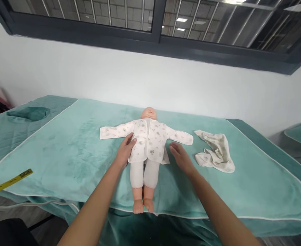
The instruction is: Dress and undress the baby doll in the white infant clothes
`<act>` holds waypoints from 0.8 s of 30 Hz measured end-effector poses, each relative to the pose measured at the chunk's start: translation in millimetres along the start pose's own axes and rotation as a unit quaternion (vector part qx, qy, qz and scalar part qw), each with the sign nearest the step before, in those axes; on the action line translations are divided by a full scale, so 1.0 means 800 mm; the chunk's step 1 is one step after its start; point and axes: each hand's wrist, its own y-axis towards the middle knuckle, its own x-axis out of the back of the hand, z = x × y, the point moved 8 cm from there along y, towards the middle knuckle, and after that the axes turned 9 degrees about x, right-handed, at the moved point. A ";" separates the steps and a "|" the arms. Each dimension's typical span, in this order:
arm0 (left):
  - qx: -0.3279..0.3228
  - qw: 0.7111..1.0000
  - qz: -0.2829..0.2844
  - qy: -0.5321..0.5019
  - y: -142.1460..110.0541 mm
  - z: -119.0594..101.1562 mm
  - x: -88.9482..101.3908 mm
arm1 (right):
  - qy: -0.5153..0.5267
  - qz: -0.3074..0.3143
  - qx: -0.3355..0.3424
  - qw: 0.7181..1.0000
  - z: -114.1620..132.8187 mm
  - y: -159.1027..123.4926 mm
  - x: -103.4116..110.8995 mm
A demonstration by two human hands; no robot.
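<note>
A baby doll (149, 113) lies on its back, head toward the wall and bare feet toward me. It wears a white printed baby jacket (155, 141), its front panels lying over the chest and both sleeves stretched out sideways. White cloth covers the upper legs. My left hand (126, 148) touches the jacket's left side near the hem, fingers extended. Beside the right side, just below the sleeve, my right hand (179, 155) hovers or rests with fingers out, holding nothing. A crumpled white printed garment (218, 153) lies to the right of that hand.
A green plush blanket (70, 147) with white piping covers the bed. The white wall (130, 75) and a dark-framed window (158, 36) stand behind it. A yellow strip (10, 182) sticks in at the left edge. A hollow in the bedding (28, 113) shows at far left.
</note>
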 end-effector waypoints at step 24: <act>-0.053 0.997 -0.062 -0.002 0.086 -0.009 -0.018 | -0.470 0.067 0.102 0.874 -0.018 0.015 0.107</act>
